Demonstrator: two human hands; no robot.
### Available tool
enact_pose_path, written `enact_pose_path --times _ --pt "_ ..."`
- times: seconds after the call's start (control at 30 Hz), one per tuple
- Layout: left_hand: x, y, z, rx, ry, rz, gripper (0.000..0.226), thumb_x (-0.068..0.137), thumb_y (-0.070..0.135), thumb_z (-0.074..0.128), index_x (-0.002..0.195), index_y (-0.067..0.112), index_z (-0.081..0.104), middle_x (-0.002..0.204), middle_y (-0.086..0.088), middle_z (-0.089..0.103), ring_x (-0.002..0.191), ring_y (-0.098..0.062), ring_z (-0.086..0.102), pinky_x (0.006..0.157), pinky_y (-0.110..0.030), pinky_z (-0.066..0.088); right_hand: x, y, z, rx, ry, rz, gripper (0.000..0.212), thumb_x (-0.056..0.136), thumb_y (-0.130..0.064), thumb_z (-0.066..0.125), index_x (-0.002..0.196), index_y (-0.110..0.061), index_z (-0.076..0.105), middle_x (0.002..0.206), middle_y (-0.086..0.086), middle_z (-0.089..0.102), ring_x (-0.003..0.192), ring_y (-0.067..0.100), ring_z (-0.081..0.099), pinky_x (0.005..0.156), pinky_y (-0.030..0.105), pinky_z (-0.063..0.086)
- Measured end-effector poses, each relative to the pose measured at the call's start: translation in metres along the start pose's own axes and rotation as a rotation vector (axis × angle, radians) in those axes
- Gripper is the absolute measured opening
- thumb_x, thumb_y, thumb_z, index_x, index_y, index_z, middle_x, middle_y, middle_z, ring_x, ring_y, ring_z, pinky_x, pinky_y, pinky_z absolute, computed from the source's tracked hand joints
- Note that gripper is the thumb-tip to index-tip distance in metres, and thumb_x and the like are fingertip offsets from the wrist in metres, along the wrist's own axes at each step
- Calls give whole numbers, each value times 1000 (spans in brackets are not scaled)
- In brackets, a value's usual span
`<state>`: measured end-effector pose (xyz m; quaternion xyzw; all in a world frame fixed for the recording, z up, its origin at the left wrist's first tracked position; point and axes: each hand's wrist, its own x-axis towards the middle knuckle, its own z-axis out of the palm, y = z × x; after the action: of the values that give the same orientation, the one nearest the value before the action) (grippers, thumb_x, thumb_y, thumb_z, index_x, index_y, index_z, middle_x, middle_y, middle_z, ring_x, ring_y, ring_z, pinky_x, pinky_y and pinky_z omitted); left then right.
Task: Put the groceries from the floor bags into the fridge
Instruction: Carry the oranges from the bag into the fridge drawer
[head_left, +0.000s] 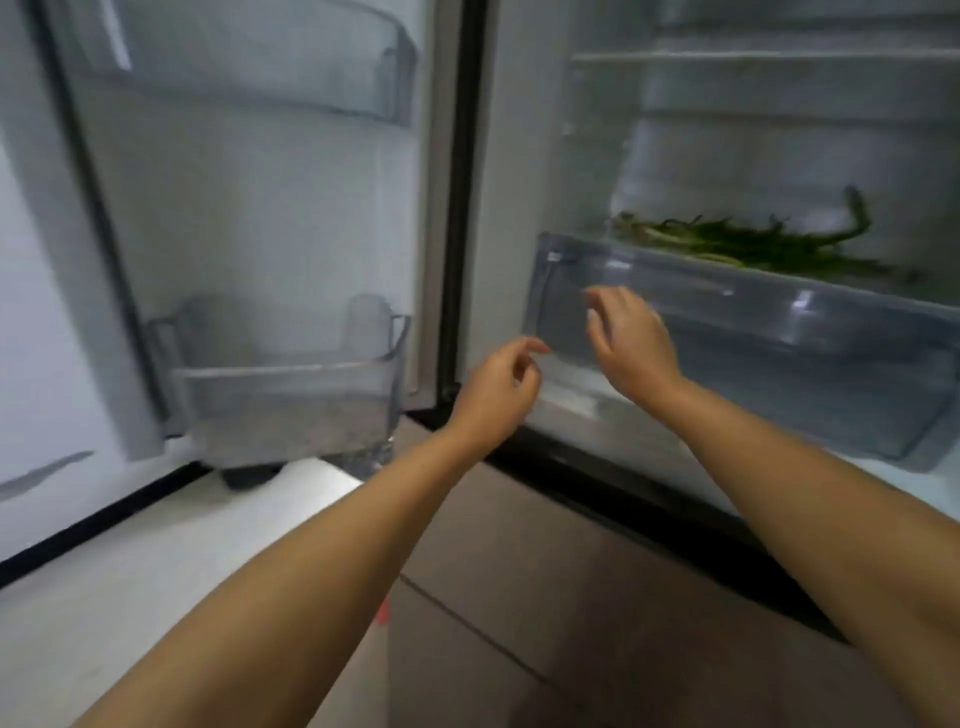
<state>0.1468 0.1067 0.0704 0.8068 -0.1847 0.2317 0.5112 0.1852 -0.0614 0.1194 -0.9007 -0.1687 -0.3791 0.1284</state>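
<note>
The fridge stands open before me. A clear plastic drawer (810, 332) sits low in the fridge compartment, pulled slightly out. A bunch of long green vegetables (753, 241) lies on the shelf just above it. My right hand (631, 343) hovers in front of the drawer's left end with loosely bent fingers, holding nothing. My left hand (498, 392) is lower and to the left, near the fridge's bottom left corner, fingers loosely curled and empty. No bags are in view.
The open fridge door (249, 208) is at the left, with a clear lower door bin (291, 395) and an upper door bin (260, 57). A glass shelf (753, 56) runs higher inside. Below are the fridge's dark bottom sill (649, 499) and the floor (182, 571).
</note>
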Motion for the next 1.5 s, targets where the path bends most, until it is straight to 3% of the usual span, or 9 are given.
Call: enact_pose_path --times 0.07,0.23,0.43,0.57,0.67,0.83,1.1,1.37,1.5 --pt "-58 -25 -26 102 -58 -57 27 87 11 49 109 15 64 85 -8 66 76 -22 60 76 -31 48 -36 -33 18 44 -72 -51 46 89 -29 32 117 -5 60 110 16 63 101 36 59 85 45 47" --pt "-190 -71 -111 323 -135 -335 32 89 15 46 117 22 60 97 -3 68 88 -20 61 81 -33 50 -121 -110 48 166 -263 -106 38 91 -22 38 112 -2 62 102 18 65 90 36 62 78 43 49" --pt "-316 -107 -241 442 -10 -625 30 92 16 43 118 21 58 89 2 59 85 -17 56 82 -35 49 -204 -245 95 334 -559 -321 38 87 -27 38 107 -6 63 93 13 65 81 35 63 72 39 49" --pt "-420 -117 -355 507 58 -775 29 92 15 44 118 19 57 85 1 60 80 -17 57 77 -33 47 -245 -412 126 442 -650 -437 33 94 -25 47 122 -14 57 113 7 61 101 26 60 83 38 47" --pt "-493 -119 -451 564 113 -915 27 91 15 45 115 21 58 83 0 61 78 -19 58 74 -33 47 -272 -535 145 431 -812 -505 41 97 -33 40 136 -19 42 132 5 50 116 25 52 93 39 42" --pt "-576 -122 -574 605 303 -1090 25 90 15 46 110 22 58 72 1 58 64 -17 55 62 -30 42 -297 -674 162 357 -1052 -599 50 98 -44 36 143 -23 31 142 7 42 124 28 46 100 43 41" --pt "-590 -184 -667 579 355 -1152 28 89 13 45 113 17 60 77 -2 59 67 -19 54 67 -31 44 -270 -801 223 314 -1179 -647 55 97 -47 37 145 -23 27 144 10 40 126 30 45 103 49 40" --pt "-552 -283 -799 576 425 -1216 27 88 11 49 113 16 61 99 -10 65 90 -28 61 80 -33 47 -190 -941 318 359 -1210 -759 54 97 -45 39 144 -22 27 142 13 41 126 33 44 102 48 40" --pt "-543 -326 -863 569 481 -1219 27 86 8 52 109 15 63 100 -12 67 94 -28 62 81 -34 47 -158 -1009 363 375 -1251 -798 51 97 -41 39 143 -21 29 139 15 42 125 34 45 101 48 40"
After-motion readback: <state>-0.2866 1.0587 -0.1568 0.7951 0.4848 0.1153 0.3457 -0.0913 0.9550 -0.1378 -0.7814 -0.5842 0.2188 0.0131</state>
